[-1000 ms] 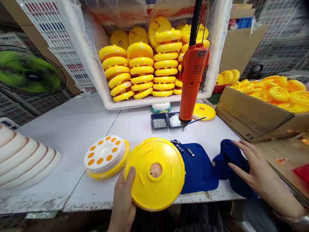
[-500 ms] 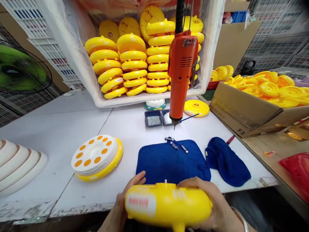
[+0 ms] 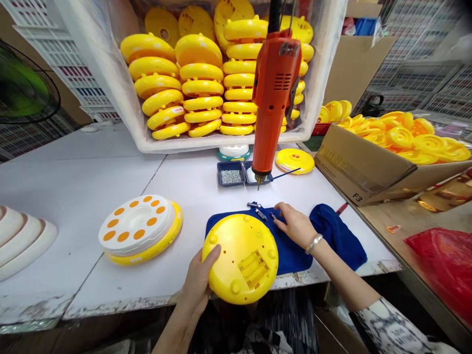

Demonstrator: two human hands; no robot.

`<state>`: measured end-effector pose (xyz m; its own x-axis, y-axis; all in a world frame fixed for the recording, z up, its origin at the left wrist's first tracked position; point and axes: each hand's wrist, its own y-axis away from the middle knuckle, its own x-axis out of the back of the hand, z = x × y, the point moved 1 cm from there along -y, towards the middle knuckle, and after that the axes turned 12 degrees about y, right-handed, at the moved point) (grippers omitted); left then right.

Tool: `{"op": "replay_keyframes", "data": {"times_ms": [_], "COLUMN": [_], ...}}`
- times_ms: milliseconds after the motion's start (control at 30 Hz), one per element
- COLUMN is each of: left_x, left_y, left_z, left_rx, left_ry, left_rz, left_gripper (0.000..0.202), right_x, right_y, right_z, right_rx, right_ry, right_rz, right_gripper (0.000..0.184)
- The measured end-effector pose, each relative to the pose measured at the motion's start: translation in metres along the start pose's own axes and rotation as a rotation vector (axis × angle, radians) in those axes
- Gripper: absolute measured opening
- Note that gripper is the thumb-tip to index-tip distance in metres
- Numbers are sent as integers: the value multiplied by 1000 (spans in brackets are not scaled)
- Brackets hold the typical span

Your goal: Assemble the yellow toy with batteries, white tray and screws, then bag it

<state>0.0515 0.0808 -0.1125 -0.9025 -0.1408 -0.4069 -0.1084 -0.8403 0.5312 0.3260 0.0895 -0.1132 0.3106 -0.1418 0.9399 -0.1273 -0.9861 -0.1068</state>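
My left hand [image 3: 201, 270] grips the left rim of a round yellow plastic housing [image 3: 236, 280], thumb on its face. The housing is tilted with its underside toward me, showing an uncovered battery compartment [image 3: 254, 269] with no batteries inside, small holes and round feet. My right hand [image 3: 297, 225] is at the batteries, thumb and forefinger apart on either side of one dark battery [image 3: 273, 216], partly hidden by the hand. Two more batteries, one [image 3: 261, 214] and another [image 3: 253, 204], lie just left of it at the back edge of a blue cloth [image 3: 295, 258].
An orange electric screwdriver [image 3: 275, 93] hangs over the table. Behind it are a screw tray [image 3: 230, 177] and a white-lined bin [image 3: 147, 145] of stacked yellow housings. A white-and-yellow disc [image 3: 138, 221] lies left; a folded blue cloth [image 3: 339, 238] and a carton [image 3: 368, 167] stand right.
The yellow housing has turned from edge-on to underside-up, now in my left hand alone. My right hand has let go of it and moved forward to the batteries. The view has shifted slightly.
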Motion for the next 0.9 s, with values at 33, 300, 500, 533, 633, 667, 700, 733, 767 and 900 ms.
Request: {"op": "replay_keyframes", "data": {"times_ms": [33, 300, 500, 533, 633, 667, 700, 733, 767, 900], "left_x": [1, 4, 7, 7, 7, 7, 6, 6, 6, 5], "left_y": [-2, -5, -8, -7, -5, -5, -4, -4, -4, -2], "left_z": [-3, -9, -13, -13, -14, -14, -14, -13, -13, -12], "left_rx": [2, -16, -9, -10, -12, -16, -21, -24, -27, -30], "left_ry": [-9, -22, -42, -34, 0, 6, 11, 15, 18, 30], "left_rz": [-2, -45, -58, -63, -74, -72, -74, -78, -83, -99], "left_gripper": [36, 44, 49, 49, 50, 50, 50, 50, 50, 52], "right_x": [-6, 10, 33, 31, 24, 22, 20, 19, 18, 13], "right_y": [-3, 22, 56, 57, 56, 55, 54, 54, 55, 58], "right_z": [0, -8, -64, -71, -81, -81, -80, -78, -76, -65], "right_rx": [11, 105, 510, 521, 547, 559, 564, 562, 554, 505], "right_ry": [18, -124, -184, -102, 59, 72, 72, 65, 57, 43], "right_rz": [-15, -119, -309, -329, -368, -371, -363, -345, -323, -259], "right_gripper": [23, 21, 19, 19, 17, 16, 16, 16, 17, 18]}}
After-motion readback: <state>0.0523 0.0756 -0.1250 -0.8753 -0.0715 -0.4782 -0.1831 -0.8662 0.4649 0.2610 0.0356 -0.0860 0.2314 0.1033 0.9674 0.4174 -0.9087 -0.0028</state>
